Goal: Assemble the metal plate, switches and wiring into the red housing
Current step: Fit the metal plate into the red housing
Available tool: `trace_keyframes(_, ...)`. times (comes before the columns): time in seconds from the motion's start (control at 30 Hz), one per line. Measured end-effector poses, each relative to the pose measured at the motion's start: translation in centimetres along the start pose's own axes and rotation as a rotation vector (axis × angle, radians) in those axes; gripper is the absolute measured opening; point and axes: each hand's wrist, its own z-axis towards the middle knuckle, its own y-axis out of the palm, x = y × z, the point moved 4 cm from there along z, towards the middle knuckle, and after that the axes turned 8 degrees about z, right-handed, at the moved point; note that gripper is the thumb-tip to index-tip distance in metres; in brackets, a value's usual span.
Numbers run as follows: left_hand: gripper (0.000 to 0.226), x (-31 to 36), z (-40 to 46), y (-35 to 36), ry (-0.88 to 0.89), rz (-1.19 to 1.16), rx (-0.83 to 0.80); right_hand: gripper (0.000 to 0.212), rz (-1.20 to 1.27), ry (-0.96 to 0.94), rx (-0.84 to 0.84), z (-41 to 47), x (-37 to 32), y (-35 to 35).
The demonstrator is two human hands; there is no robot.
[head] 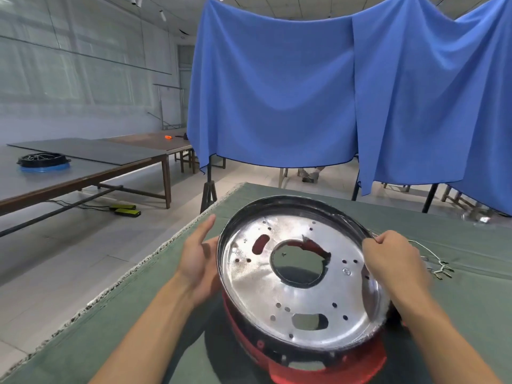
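Centrally, metal plate (299, 295) tilted in red housing (318, 364), between hands, left hand (198, 268) released, right hand (393, 259) pinching rim.

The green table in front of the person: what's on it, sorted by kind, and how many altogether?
Metal plate: 1
Red housing: 1
Wire bundle: 1
Small blurred item at the far right edge, too unclear to name: 1
Total: 4

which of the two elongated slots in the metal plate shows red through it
The slot at the upper left of the metal plate, nearer the left hand; the bottom slot shows grey-green instead.
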Motion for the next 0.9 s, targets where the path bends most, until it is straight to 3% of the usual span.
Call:
trace_keyframes(0.27, 0.024, 0.8, -0.8, 1.1, 0.134, 0.166, 0.013, 0.036, -0.281, -0.022, -0.178, -0.5, -0.4, -0.9)
trace_keyframes(0.4, 0.024, 0.9, -1.0, 1.1, 0.131, 0.187, -0.009, 0.03, -0.005, -0.174, -0.21, -0.4, -1.7, -0.5)
trace_keyframes(0.53, 0.034, 1.2, -1.4, 1.8, 0.166, 0.169, -0.126, 0.018, 0.114, -0.18, -0.34, 0.1, -1.4, 0.3)
trace_keyframes(0.8, 0.048, 1.3, -1.7, 2.8, 0.16, 0.088, -0.121, 0.045, 0.091, -0.179, -0.075, 0.5, -0.9, -0.5)
trace_keyframes(0.9, 0.051, 1.4, -1.9, 2.5, 0.09, 0.21, -0.075, 0.048, 0.106, -0.172, -0.061, 0.5, -0.6, -0.6)
